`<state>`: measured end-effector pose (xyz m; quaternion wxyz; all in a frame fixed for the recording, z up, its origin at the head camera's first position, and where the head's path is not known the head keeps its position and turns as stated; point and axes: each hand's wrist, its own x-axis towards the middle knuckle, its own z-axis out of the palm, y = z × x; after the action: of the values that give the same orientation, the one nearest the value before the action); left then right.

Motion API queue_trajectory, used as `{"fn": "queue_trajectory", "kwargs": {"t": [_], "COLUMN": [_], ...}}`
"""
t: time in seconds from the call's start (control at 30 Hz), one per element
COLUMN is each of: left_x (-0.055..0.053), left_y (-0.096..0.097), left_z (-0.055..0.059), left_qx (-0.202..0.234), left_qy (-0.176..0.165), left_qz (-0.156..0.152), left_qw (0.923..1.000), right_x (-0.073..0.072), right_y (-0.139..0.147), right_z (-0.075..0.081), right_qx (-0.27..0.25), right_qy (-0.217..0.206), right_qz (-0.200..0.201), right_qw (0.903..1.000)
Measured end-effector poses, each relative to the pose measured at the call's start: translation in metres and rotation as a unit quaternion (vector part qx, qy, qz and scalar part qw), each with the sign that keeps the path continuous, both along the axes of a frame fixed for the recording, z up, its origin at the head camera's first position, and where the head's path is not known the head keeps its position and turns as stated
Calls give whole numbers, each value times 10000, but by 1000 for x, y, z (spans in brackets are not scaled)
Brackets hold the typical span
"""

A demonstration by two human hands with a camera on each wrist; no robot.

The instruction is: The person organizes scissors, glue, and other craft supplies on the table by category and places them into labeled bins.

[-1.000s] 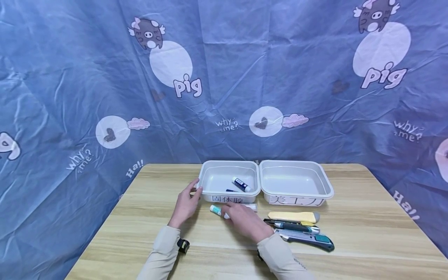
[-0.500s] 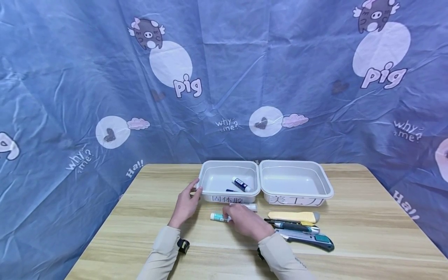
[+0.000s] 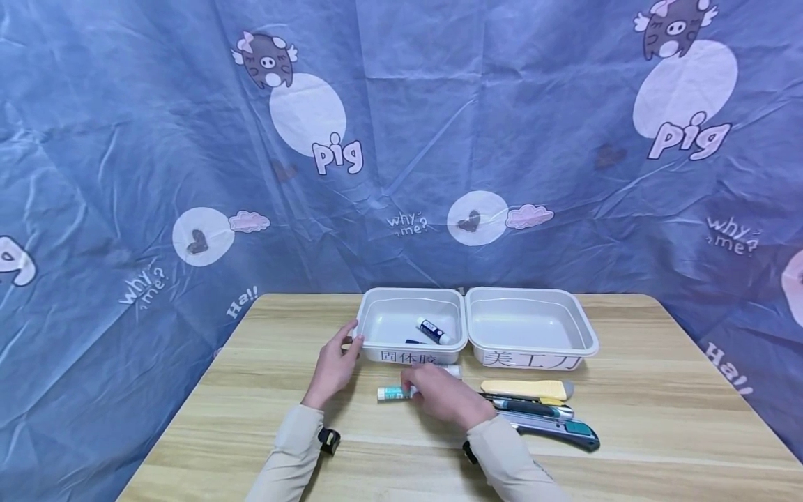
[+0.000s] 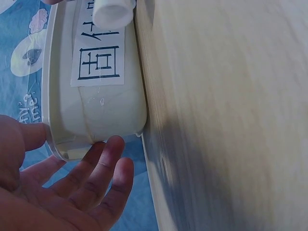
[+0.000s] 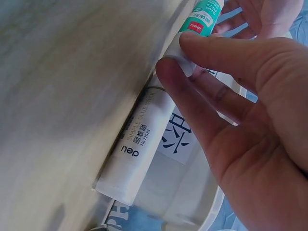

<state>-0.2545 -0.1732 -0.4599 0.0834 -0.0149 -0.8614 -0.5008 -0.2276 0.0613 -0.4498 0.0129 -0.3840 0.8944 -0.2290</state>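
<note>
My right hand [image 3: 444,394] pinches the white end of a teal-and-white glue stick [image 5: 204,17] between thumb and finger, just in front of the left box. A white glue stick [image 5: 137,147] lies behind that hand, along the box's labelled front. My left hand [image 4: 72,185] is at the left end of the white plastic box [image 3: 410,295]. Its thumb touches the rim, and its loosely spread fingers rest by the end wall. Inside this box lies a dark blue and white glue stick [image 3: 433,330], with another dark blue piece partly hidden by the front wall.
A second white box [image 3: 530,293] with a paper label stands against the first on the right. In front of it lie a yellow utility knife [image 3: 523,389], a dark blue-grey one [image 3: 530,407] and a grey-and-green one [image 3: 564,431]. A blue cloth [image 3: 401,139] hangs behind the table.
The teal-and-white glue stick has swung from a slant to nearly level across the view, its left end coming toward me. My right hand has shifted slightly right; the left stays put.
</note>
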Motion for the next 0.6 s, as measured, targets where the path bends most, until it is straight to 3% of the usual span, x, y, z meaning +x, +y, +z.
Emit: {"fn": "queue_trajectory", "kwargs": {"t": [0.6], "left_x": [-1], "left_y": [-1], "left_z": [0], "left_qx": [-25], "left_qy": [16], "left_qz": [9], "left_qw": [10000], "right_x": [0], "right_y": [4], "right_z": [13], "right_qx": [-231], "right_qy": [420], "right_qz": [-27], "right_qw": [9988]}}
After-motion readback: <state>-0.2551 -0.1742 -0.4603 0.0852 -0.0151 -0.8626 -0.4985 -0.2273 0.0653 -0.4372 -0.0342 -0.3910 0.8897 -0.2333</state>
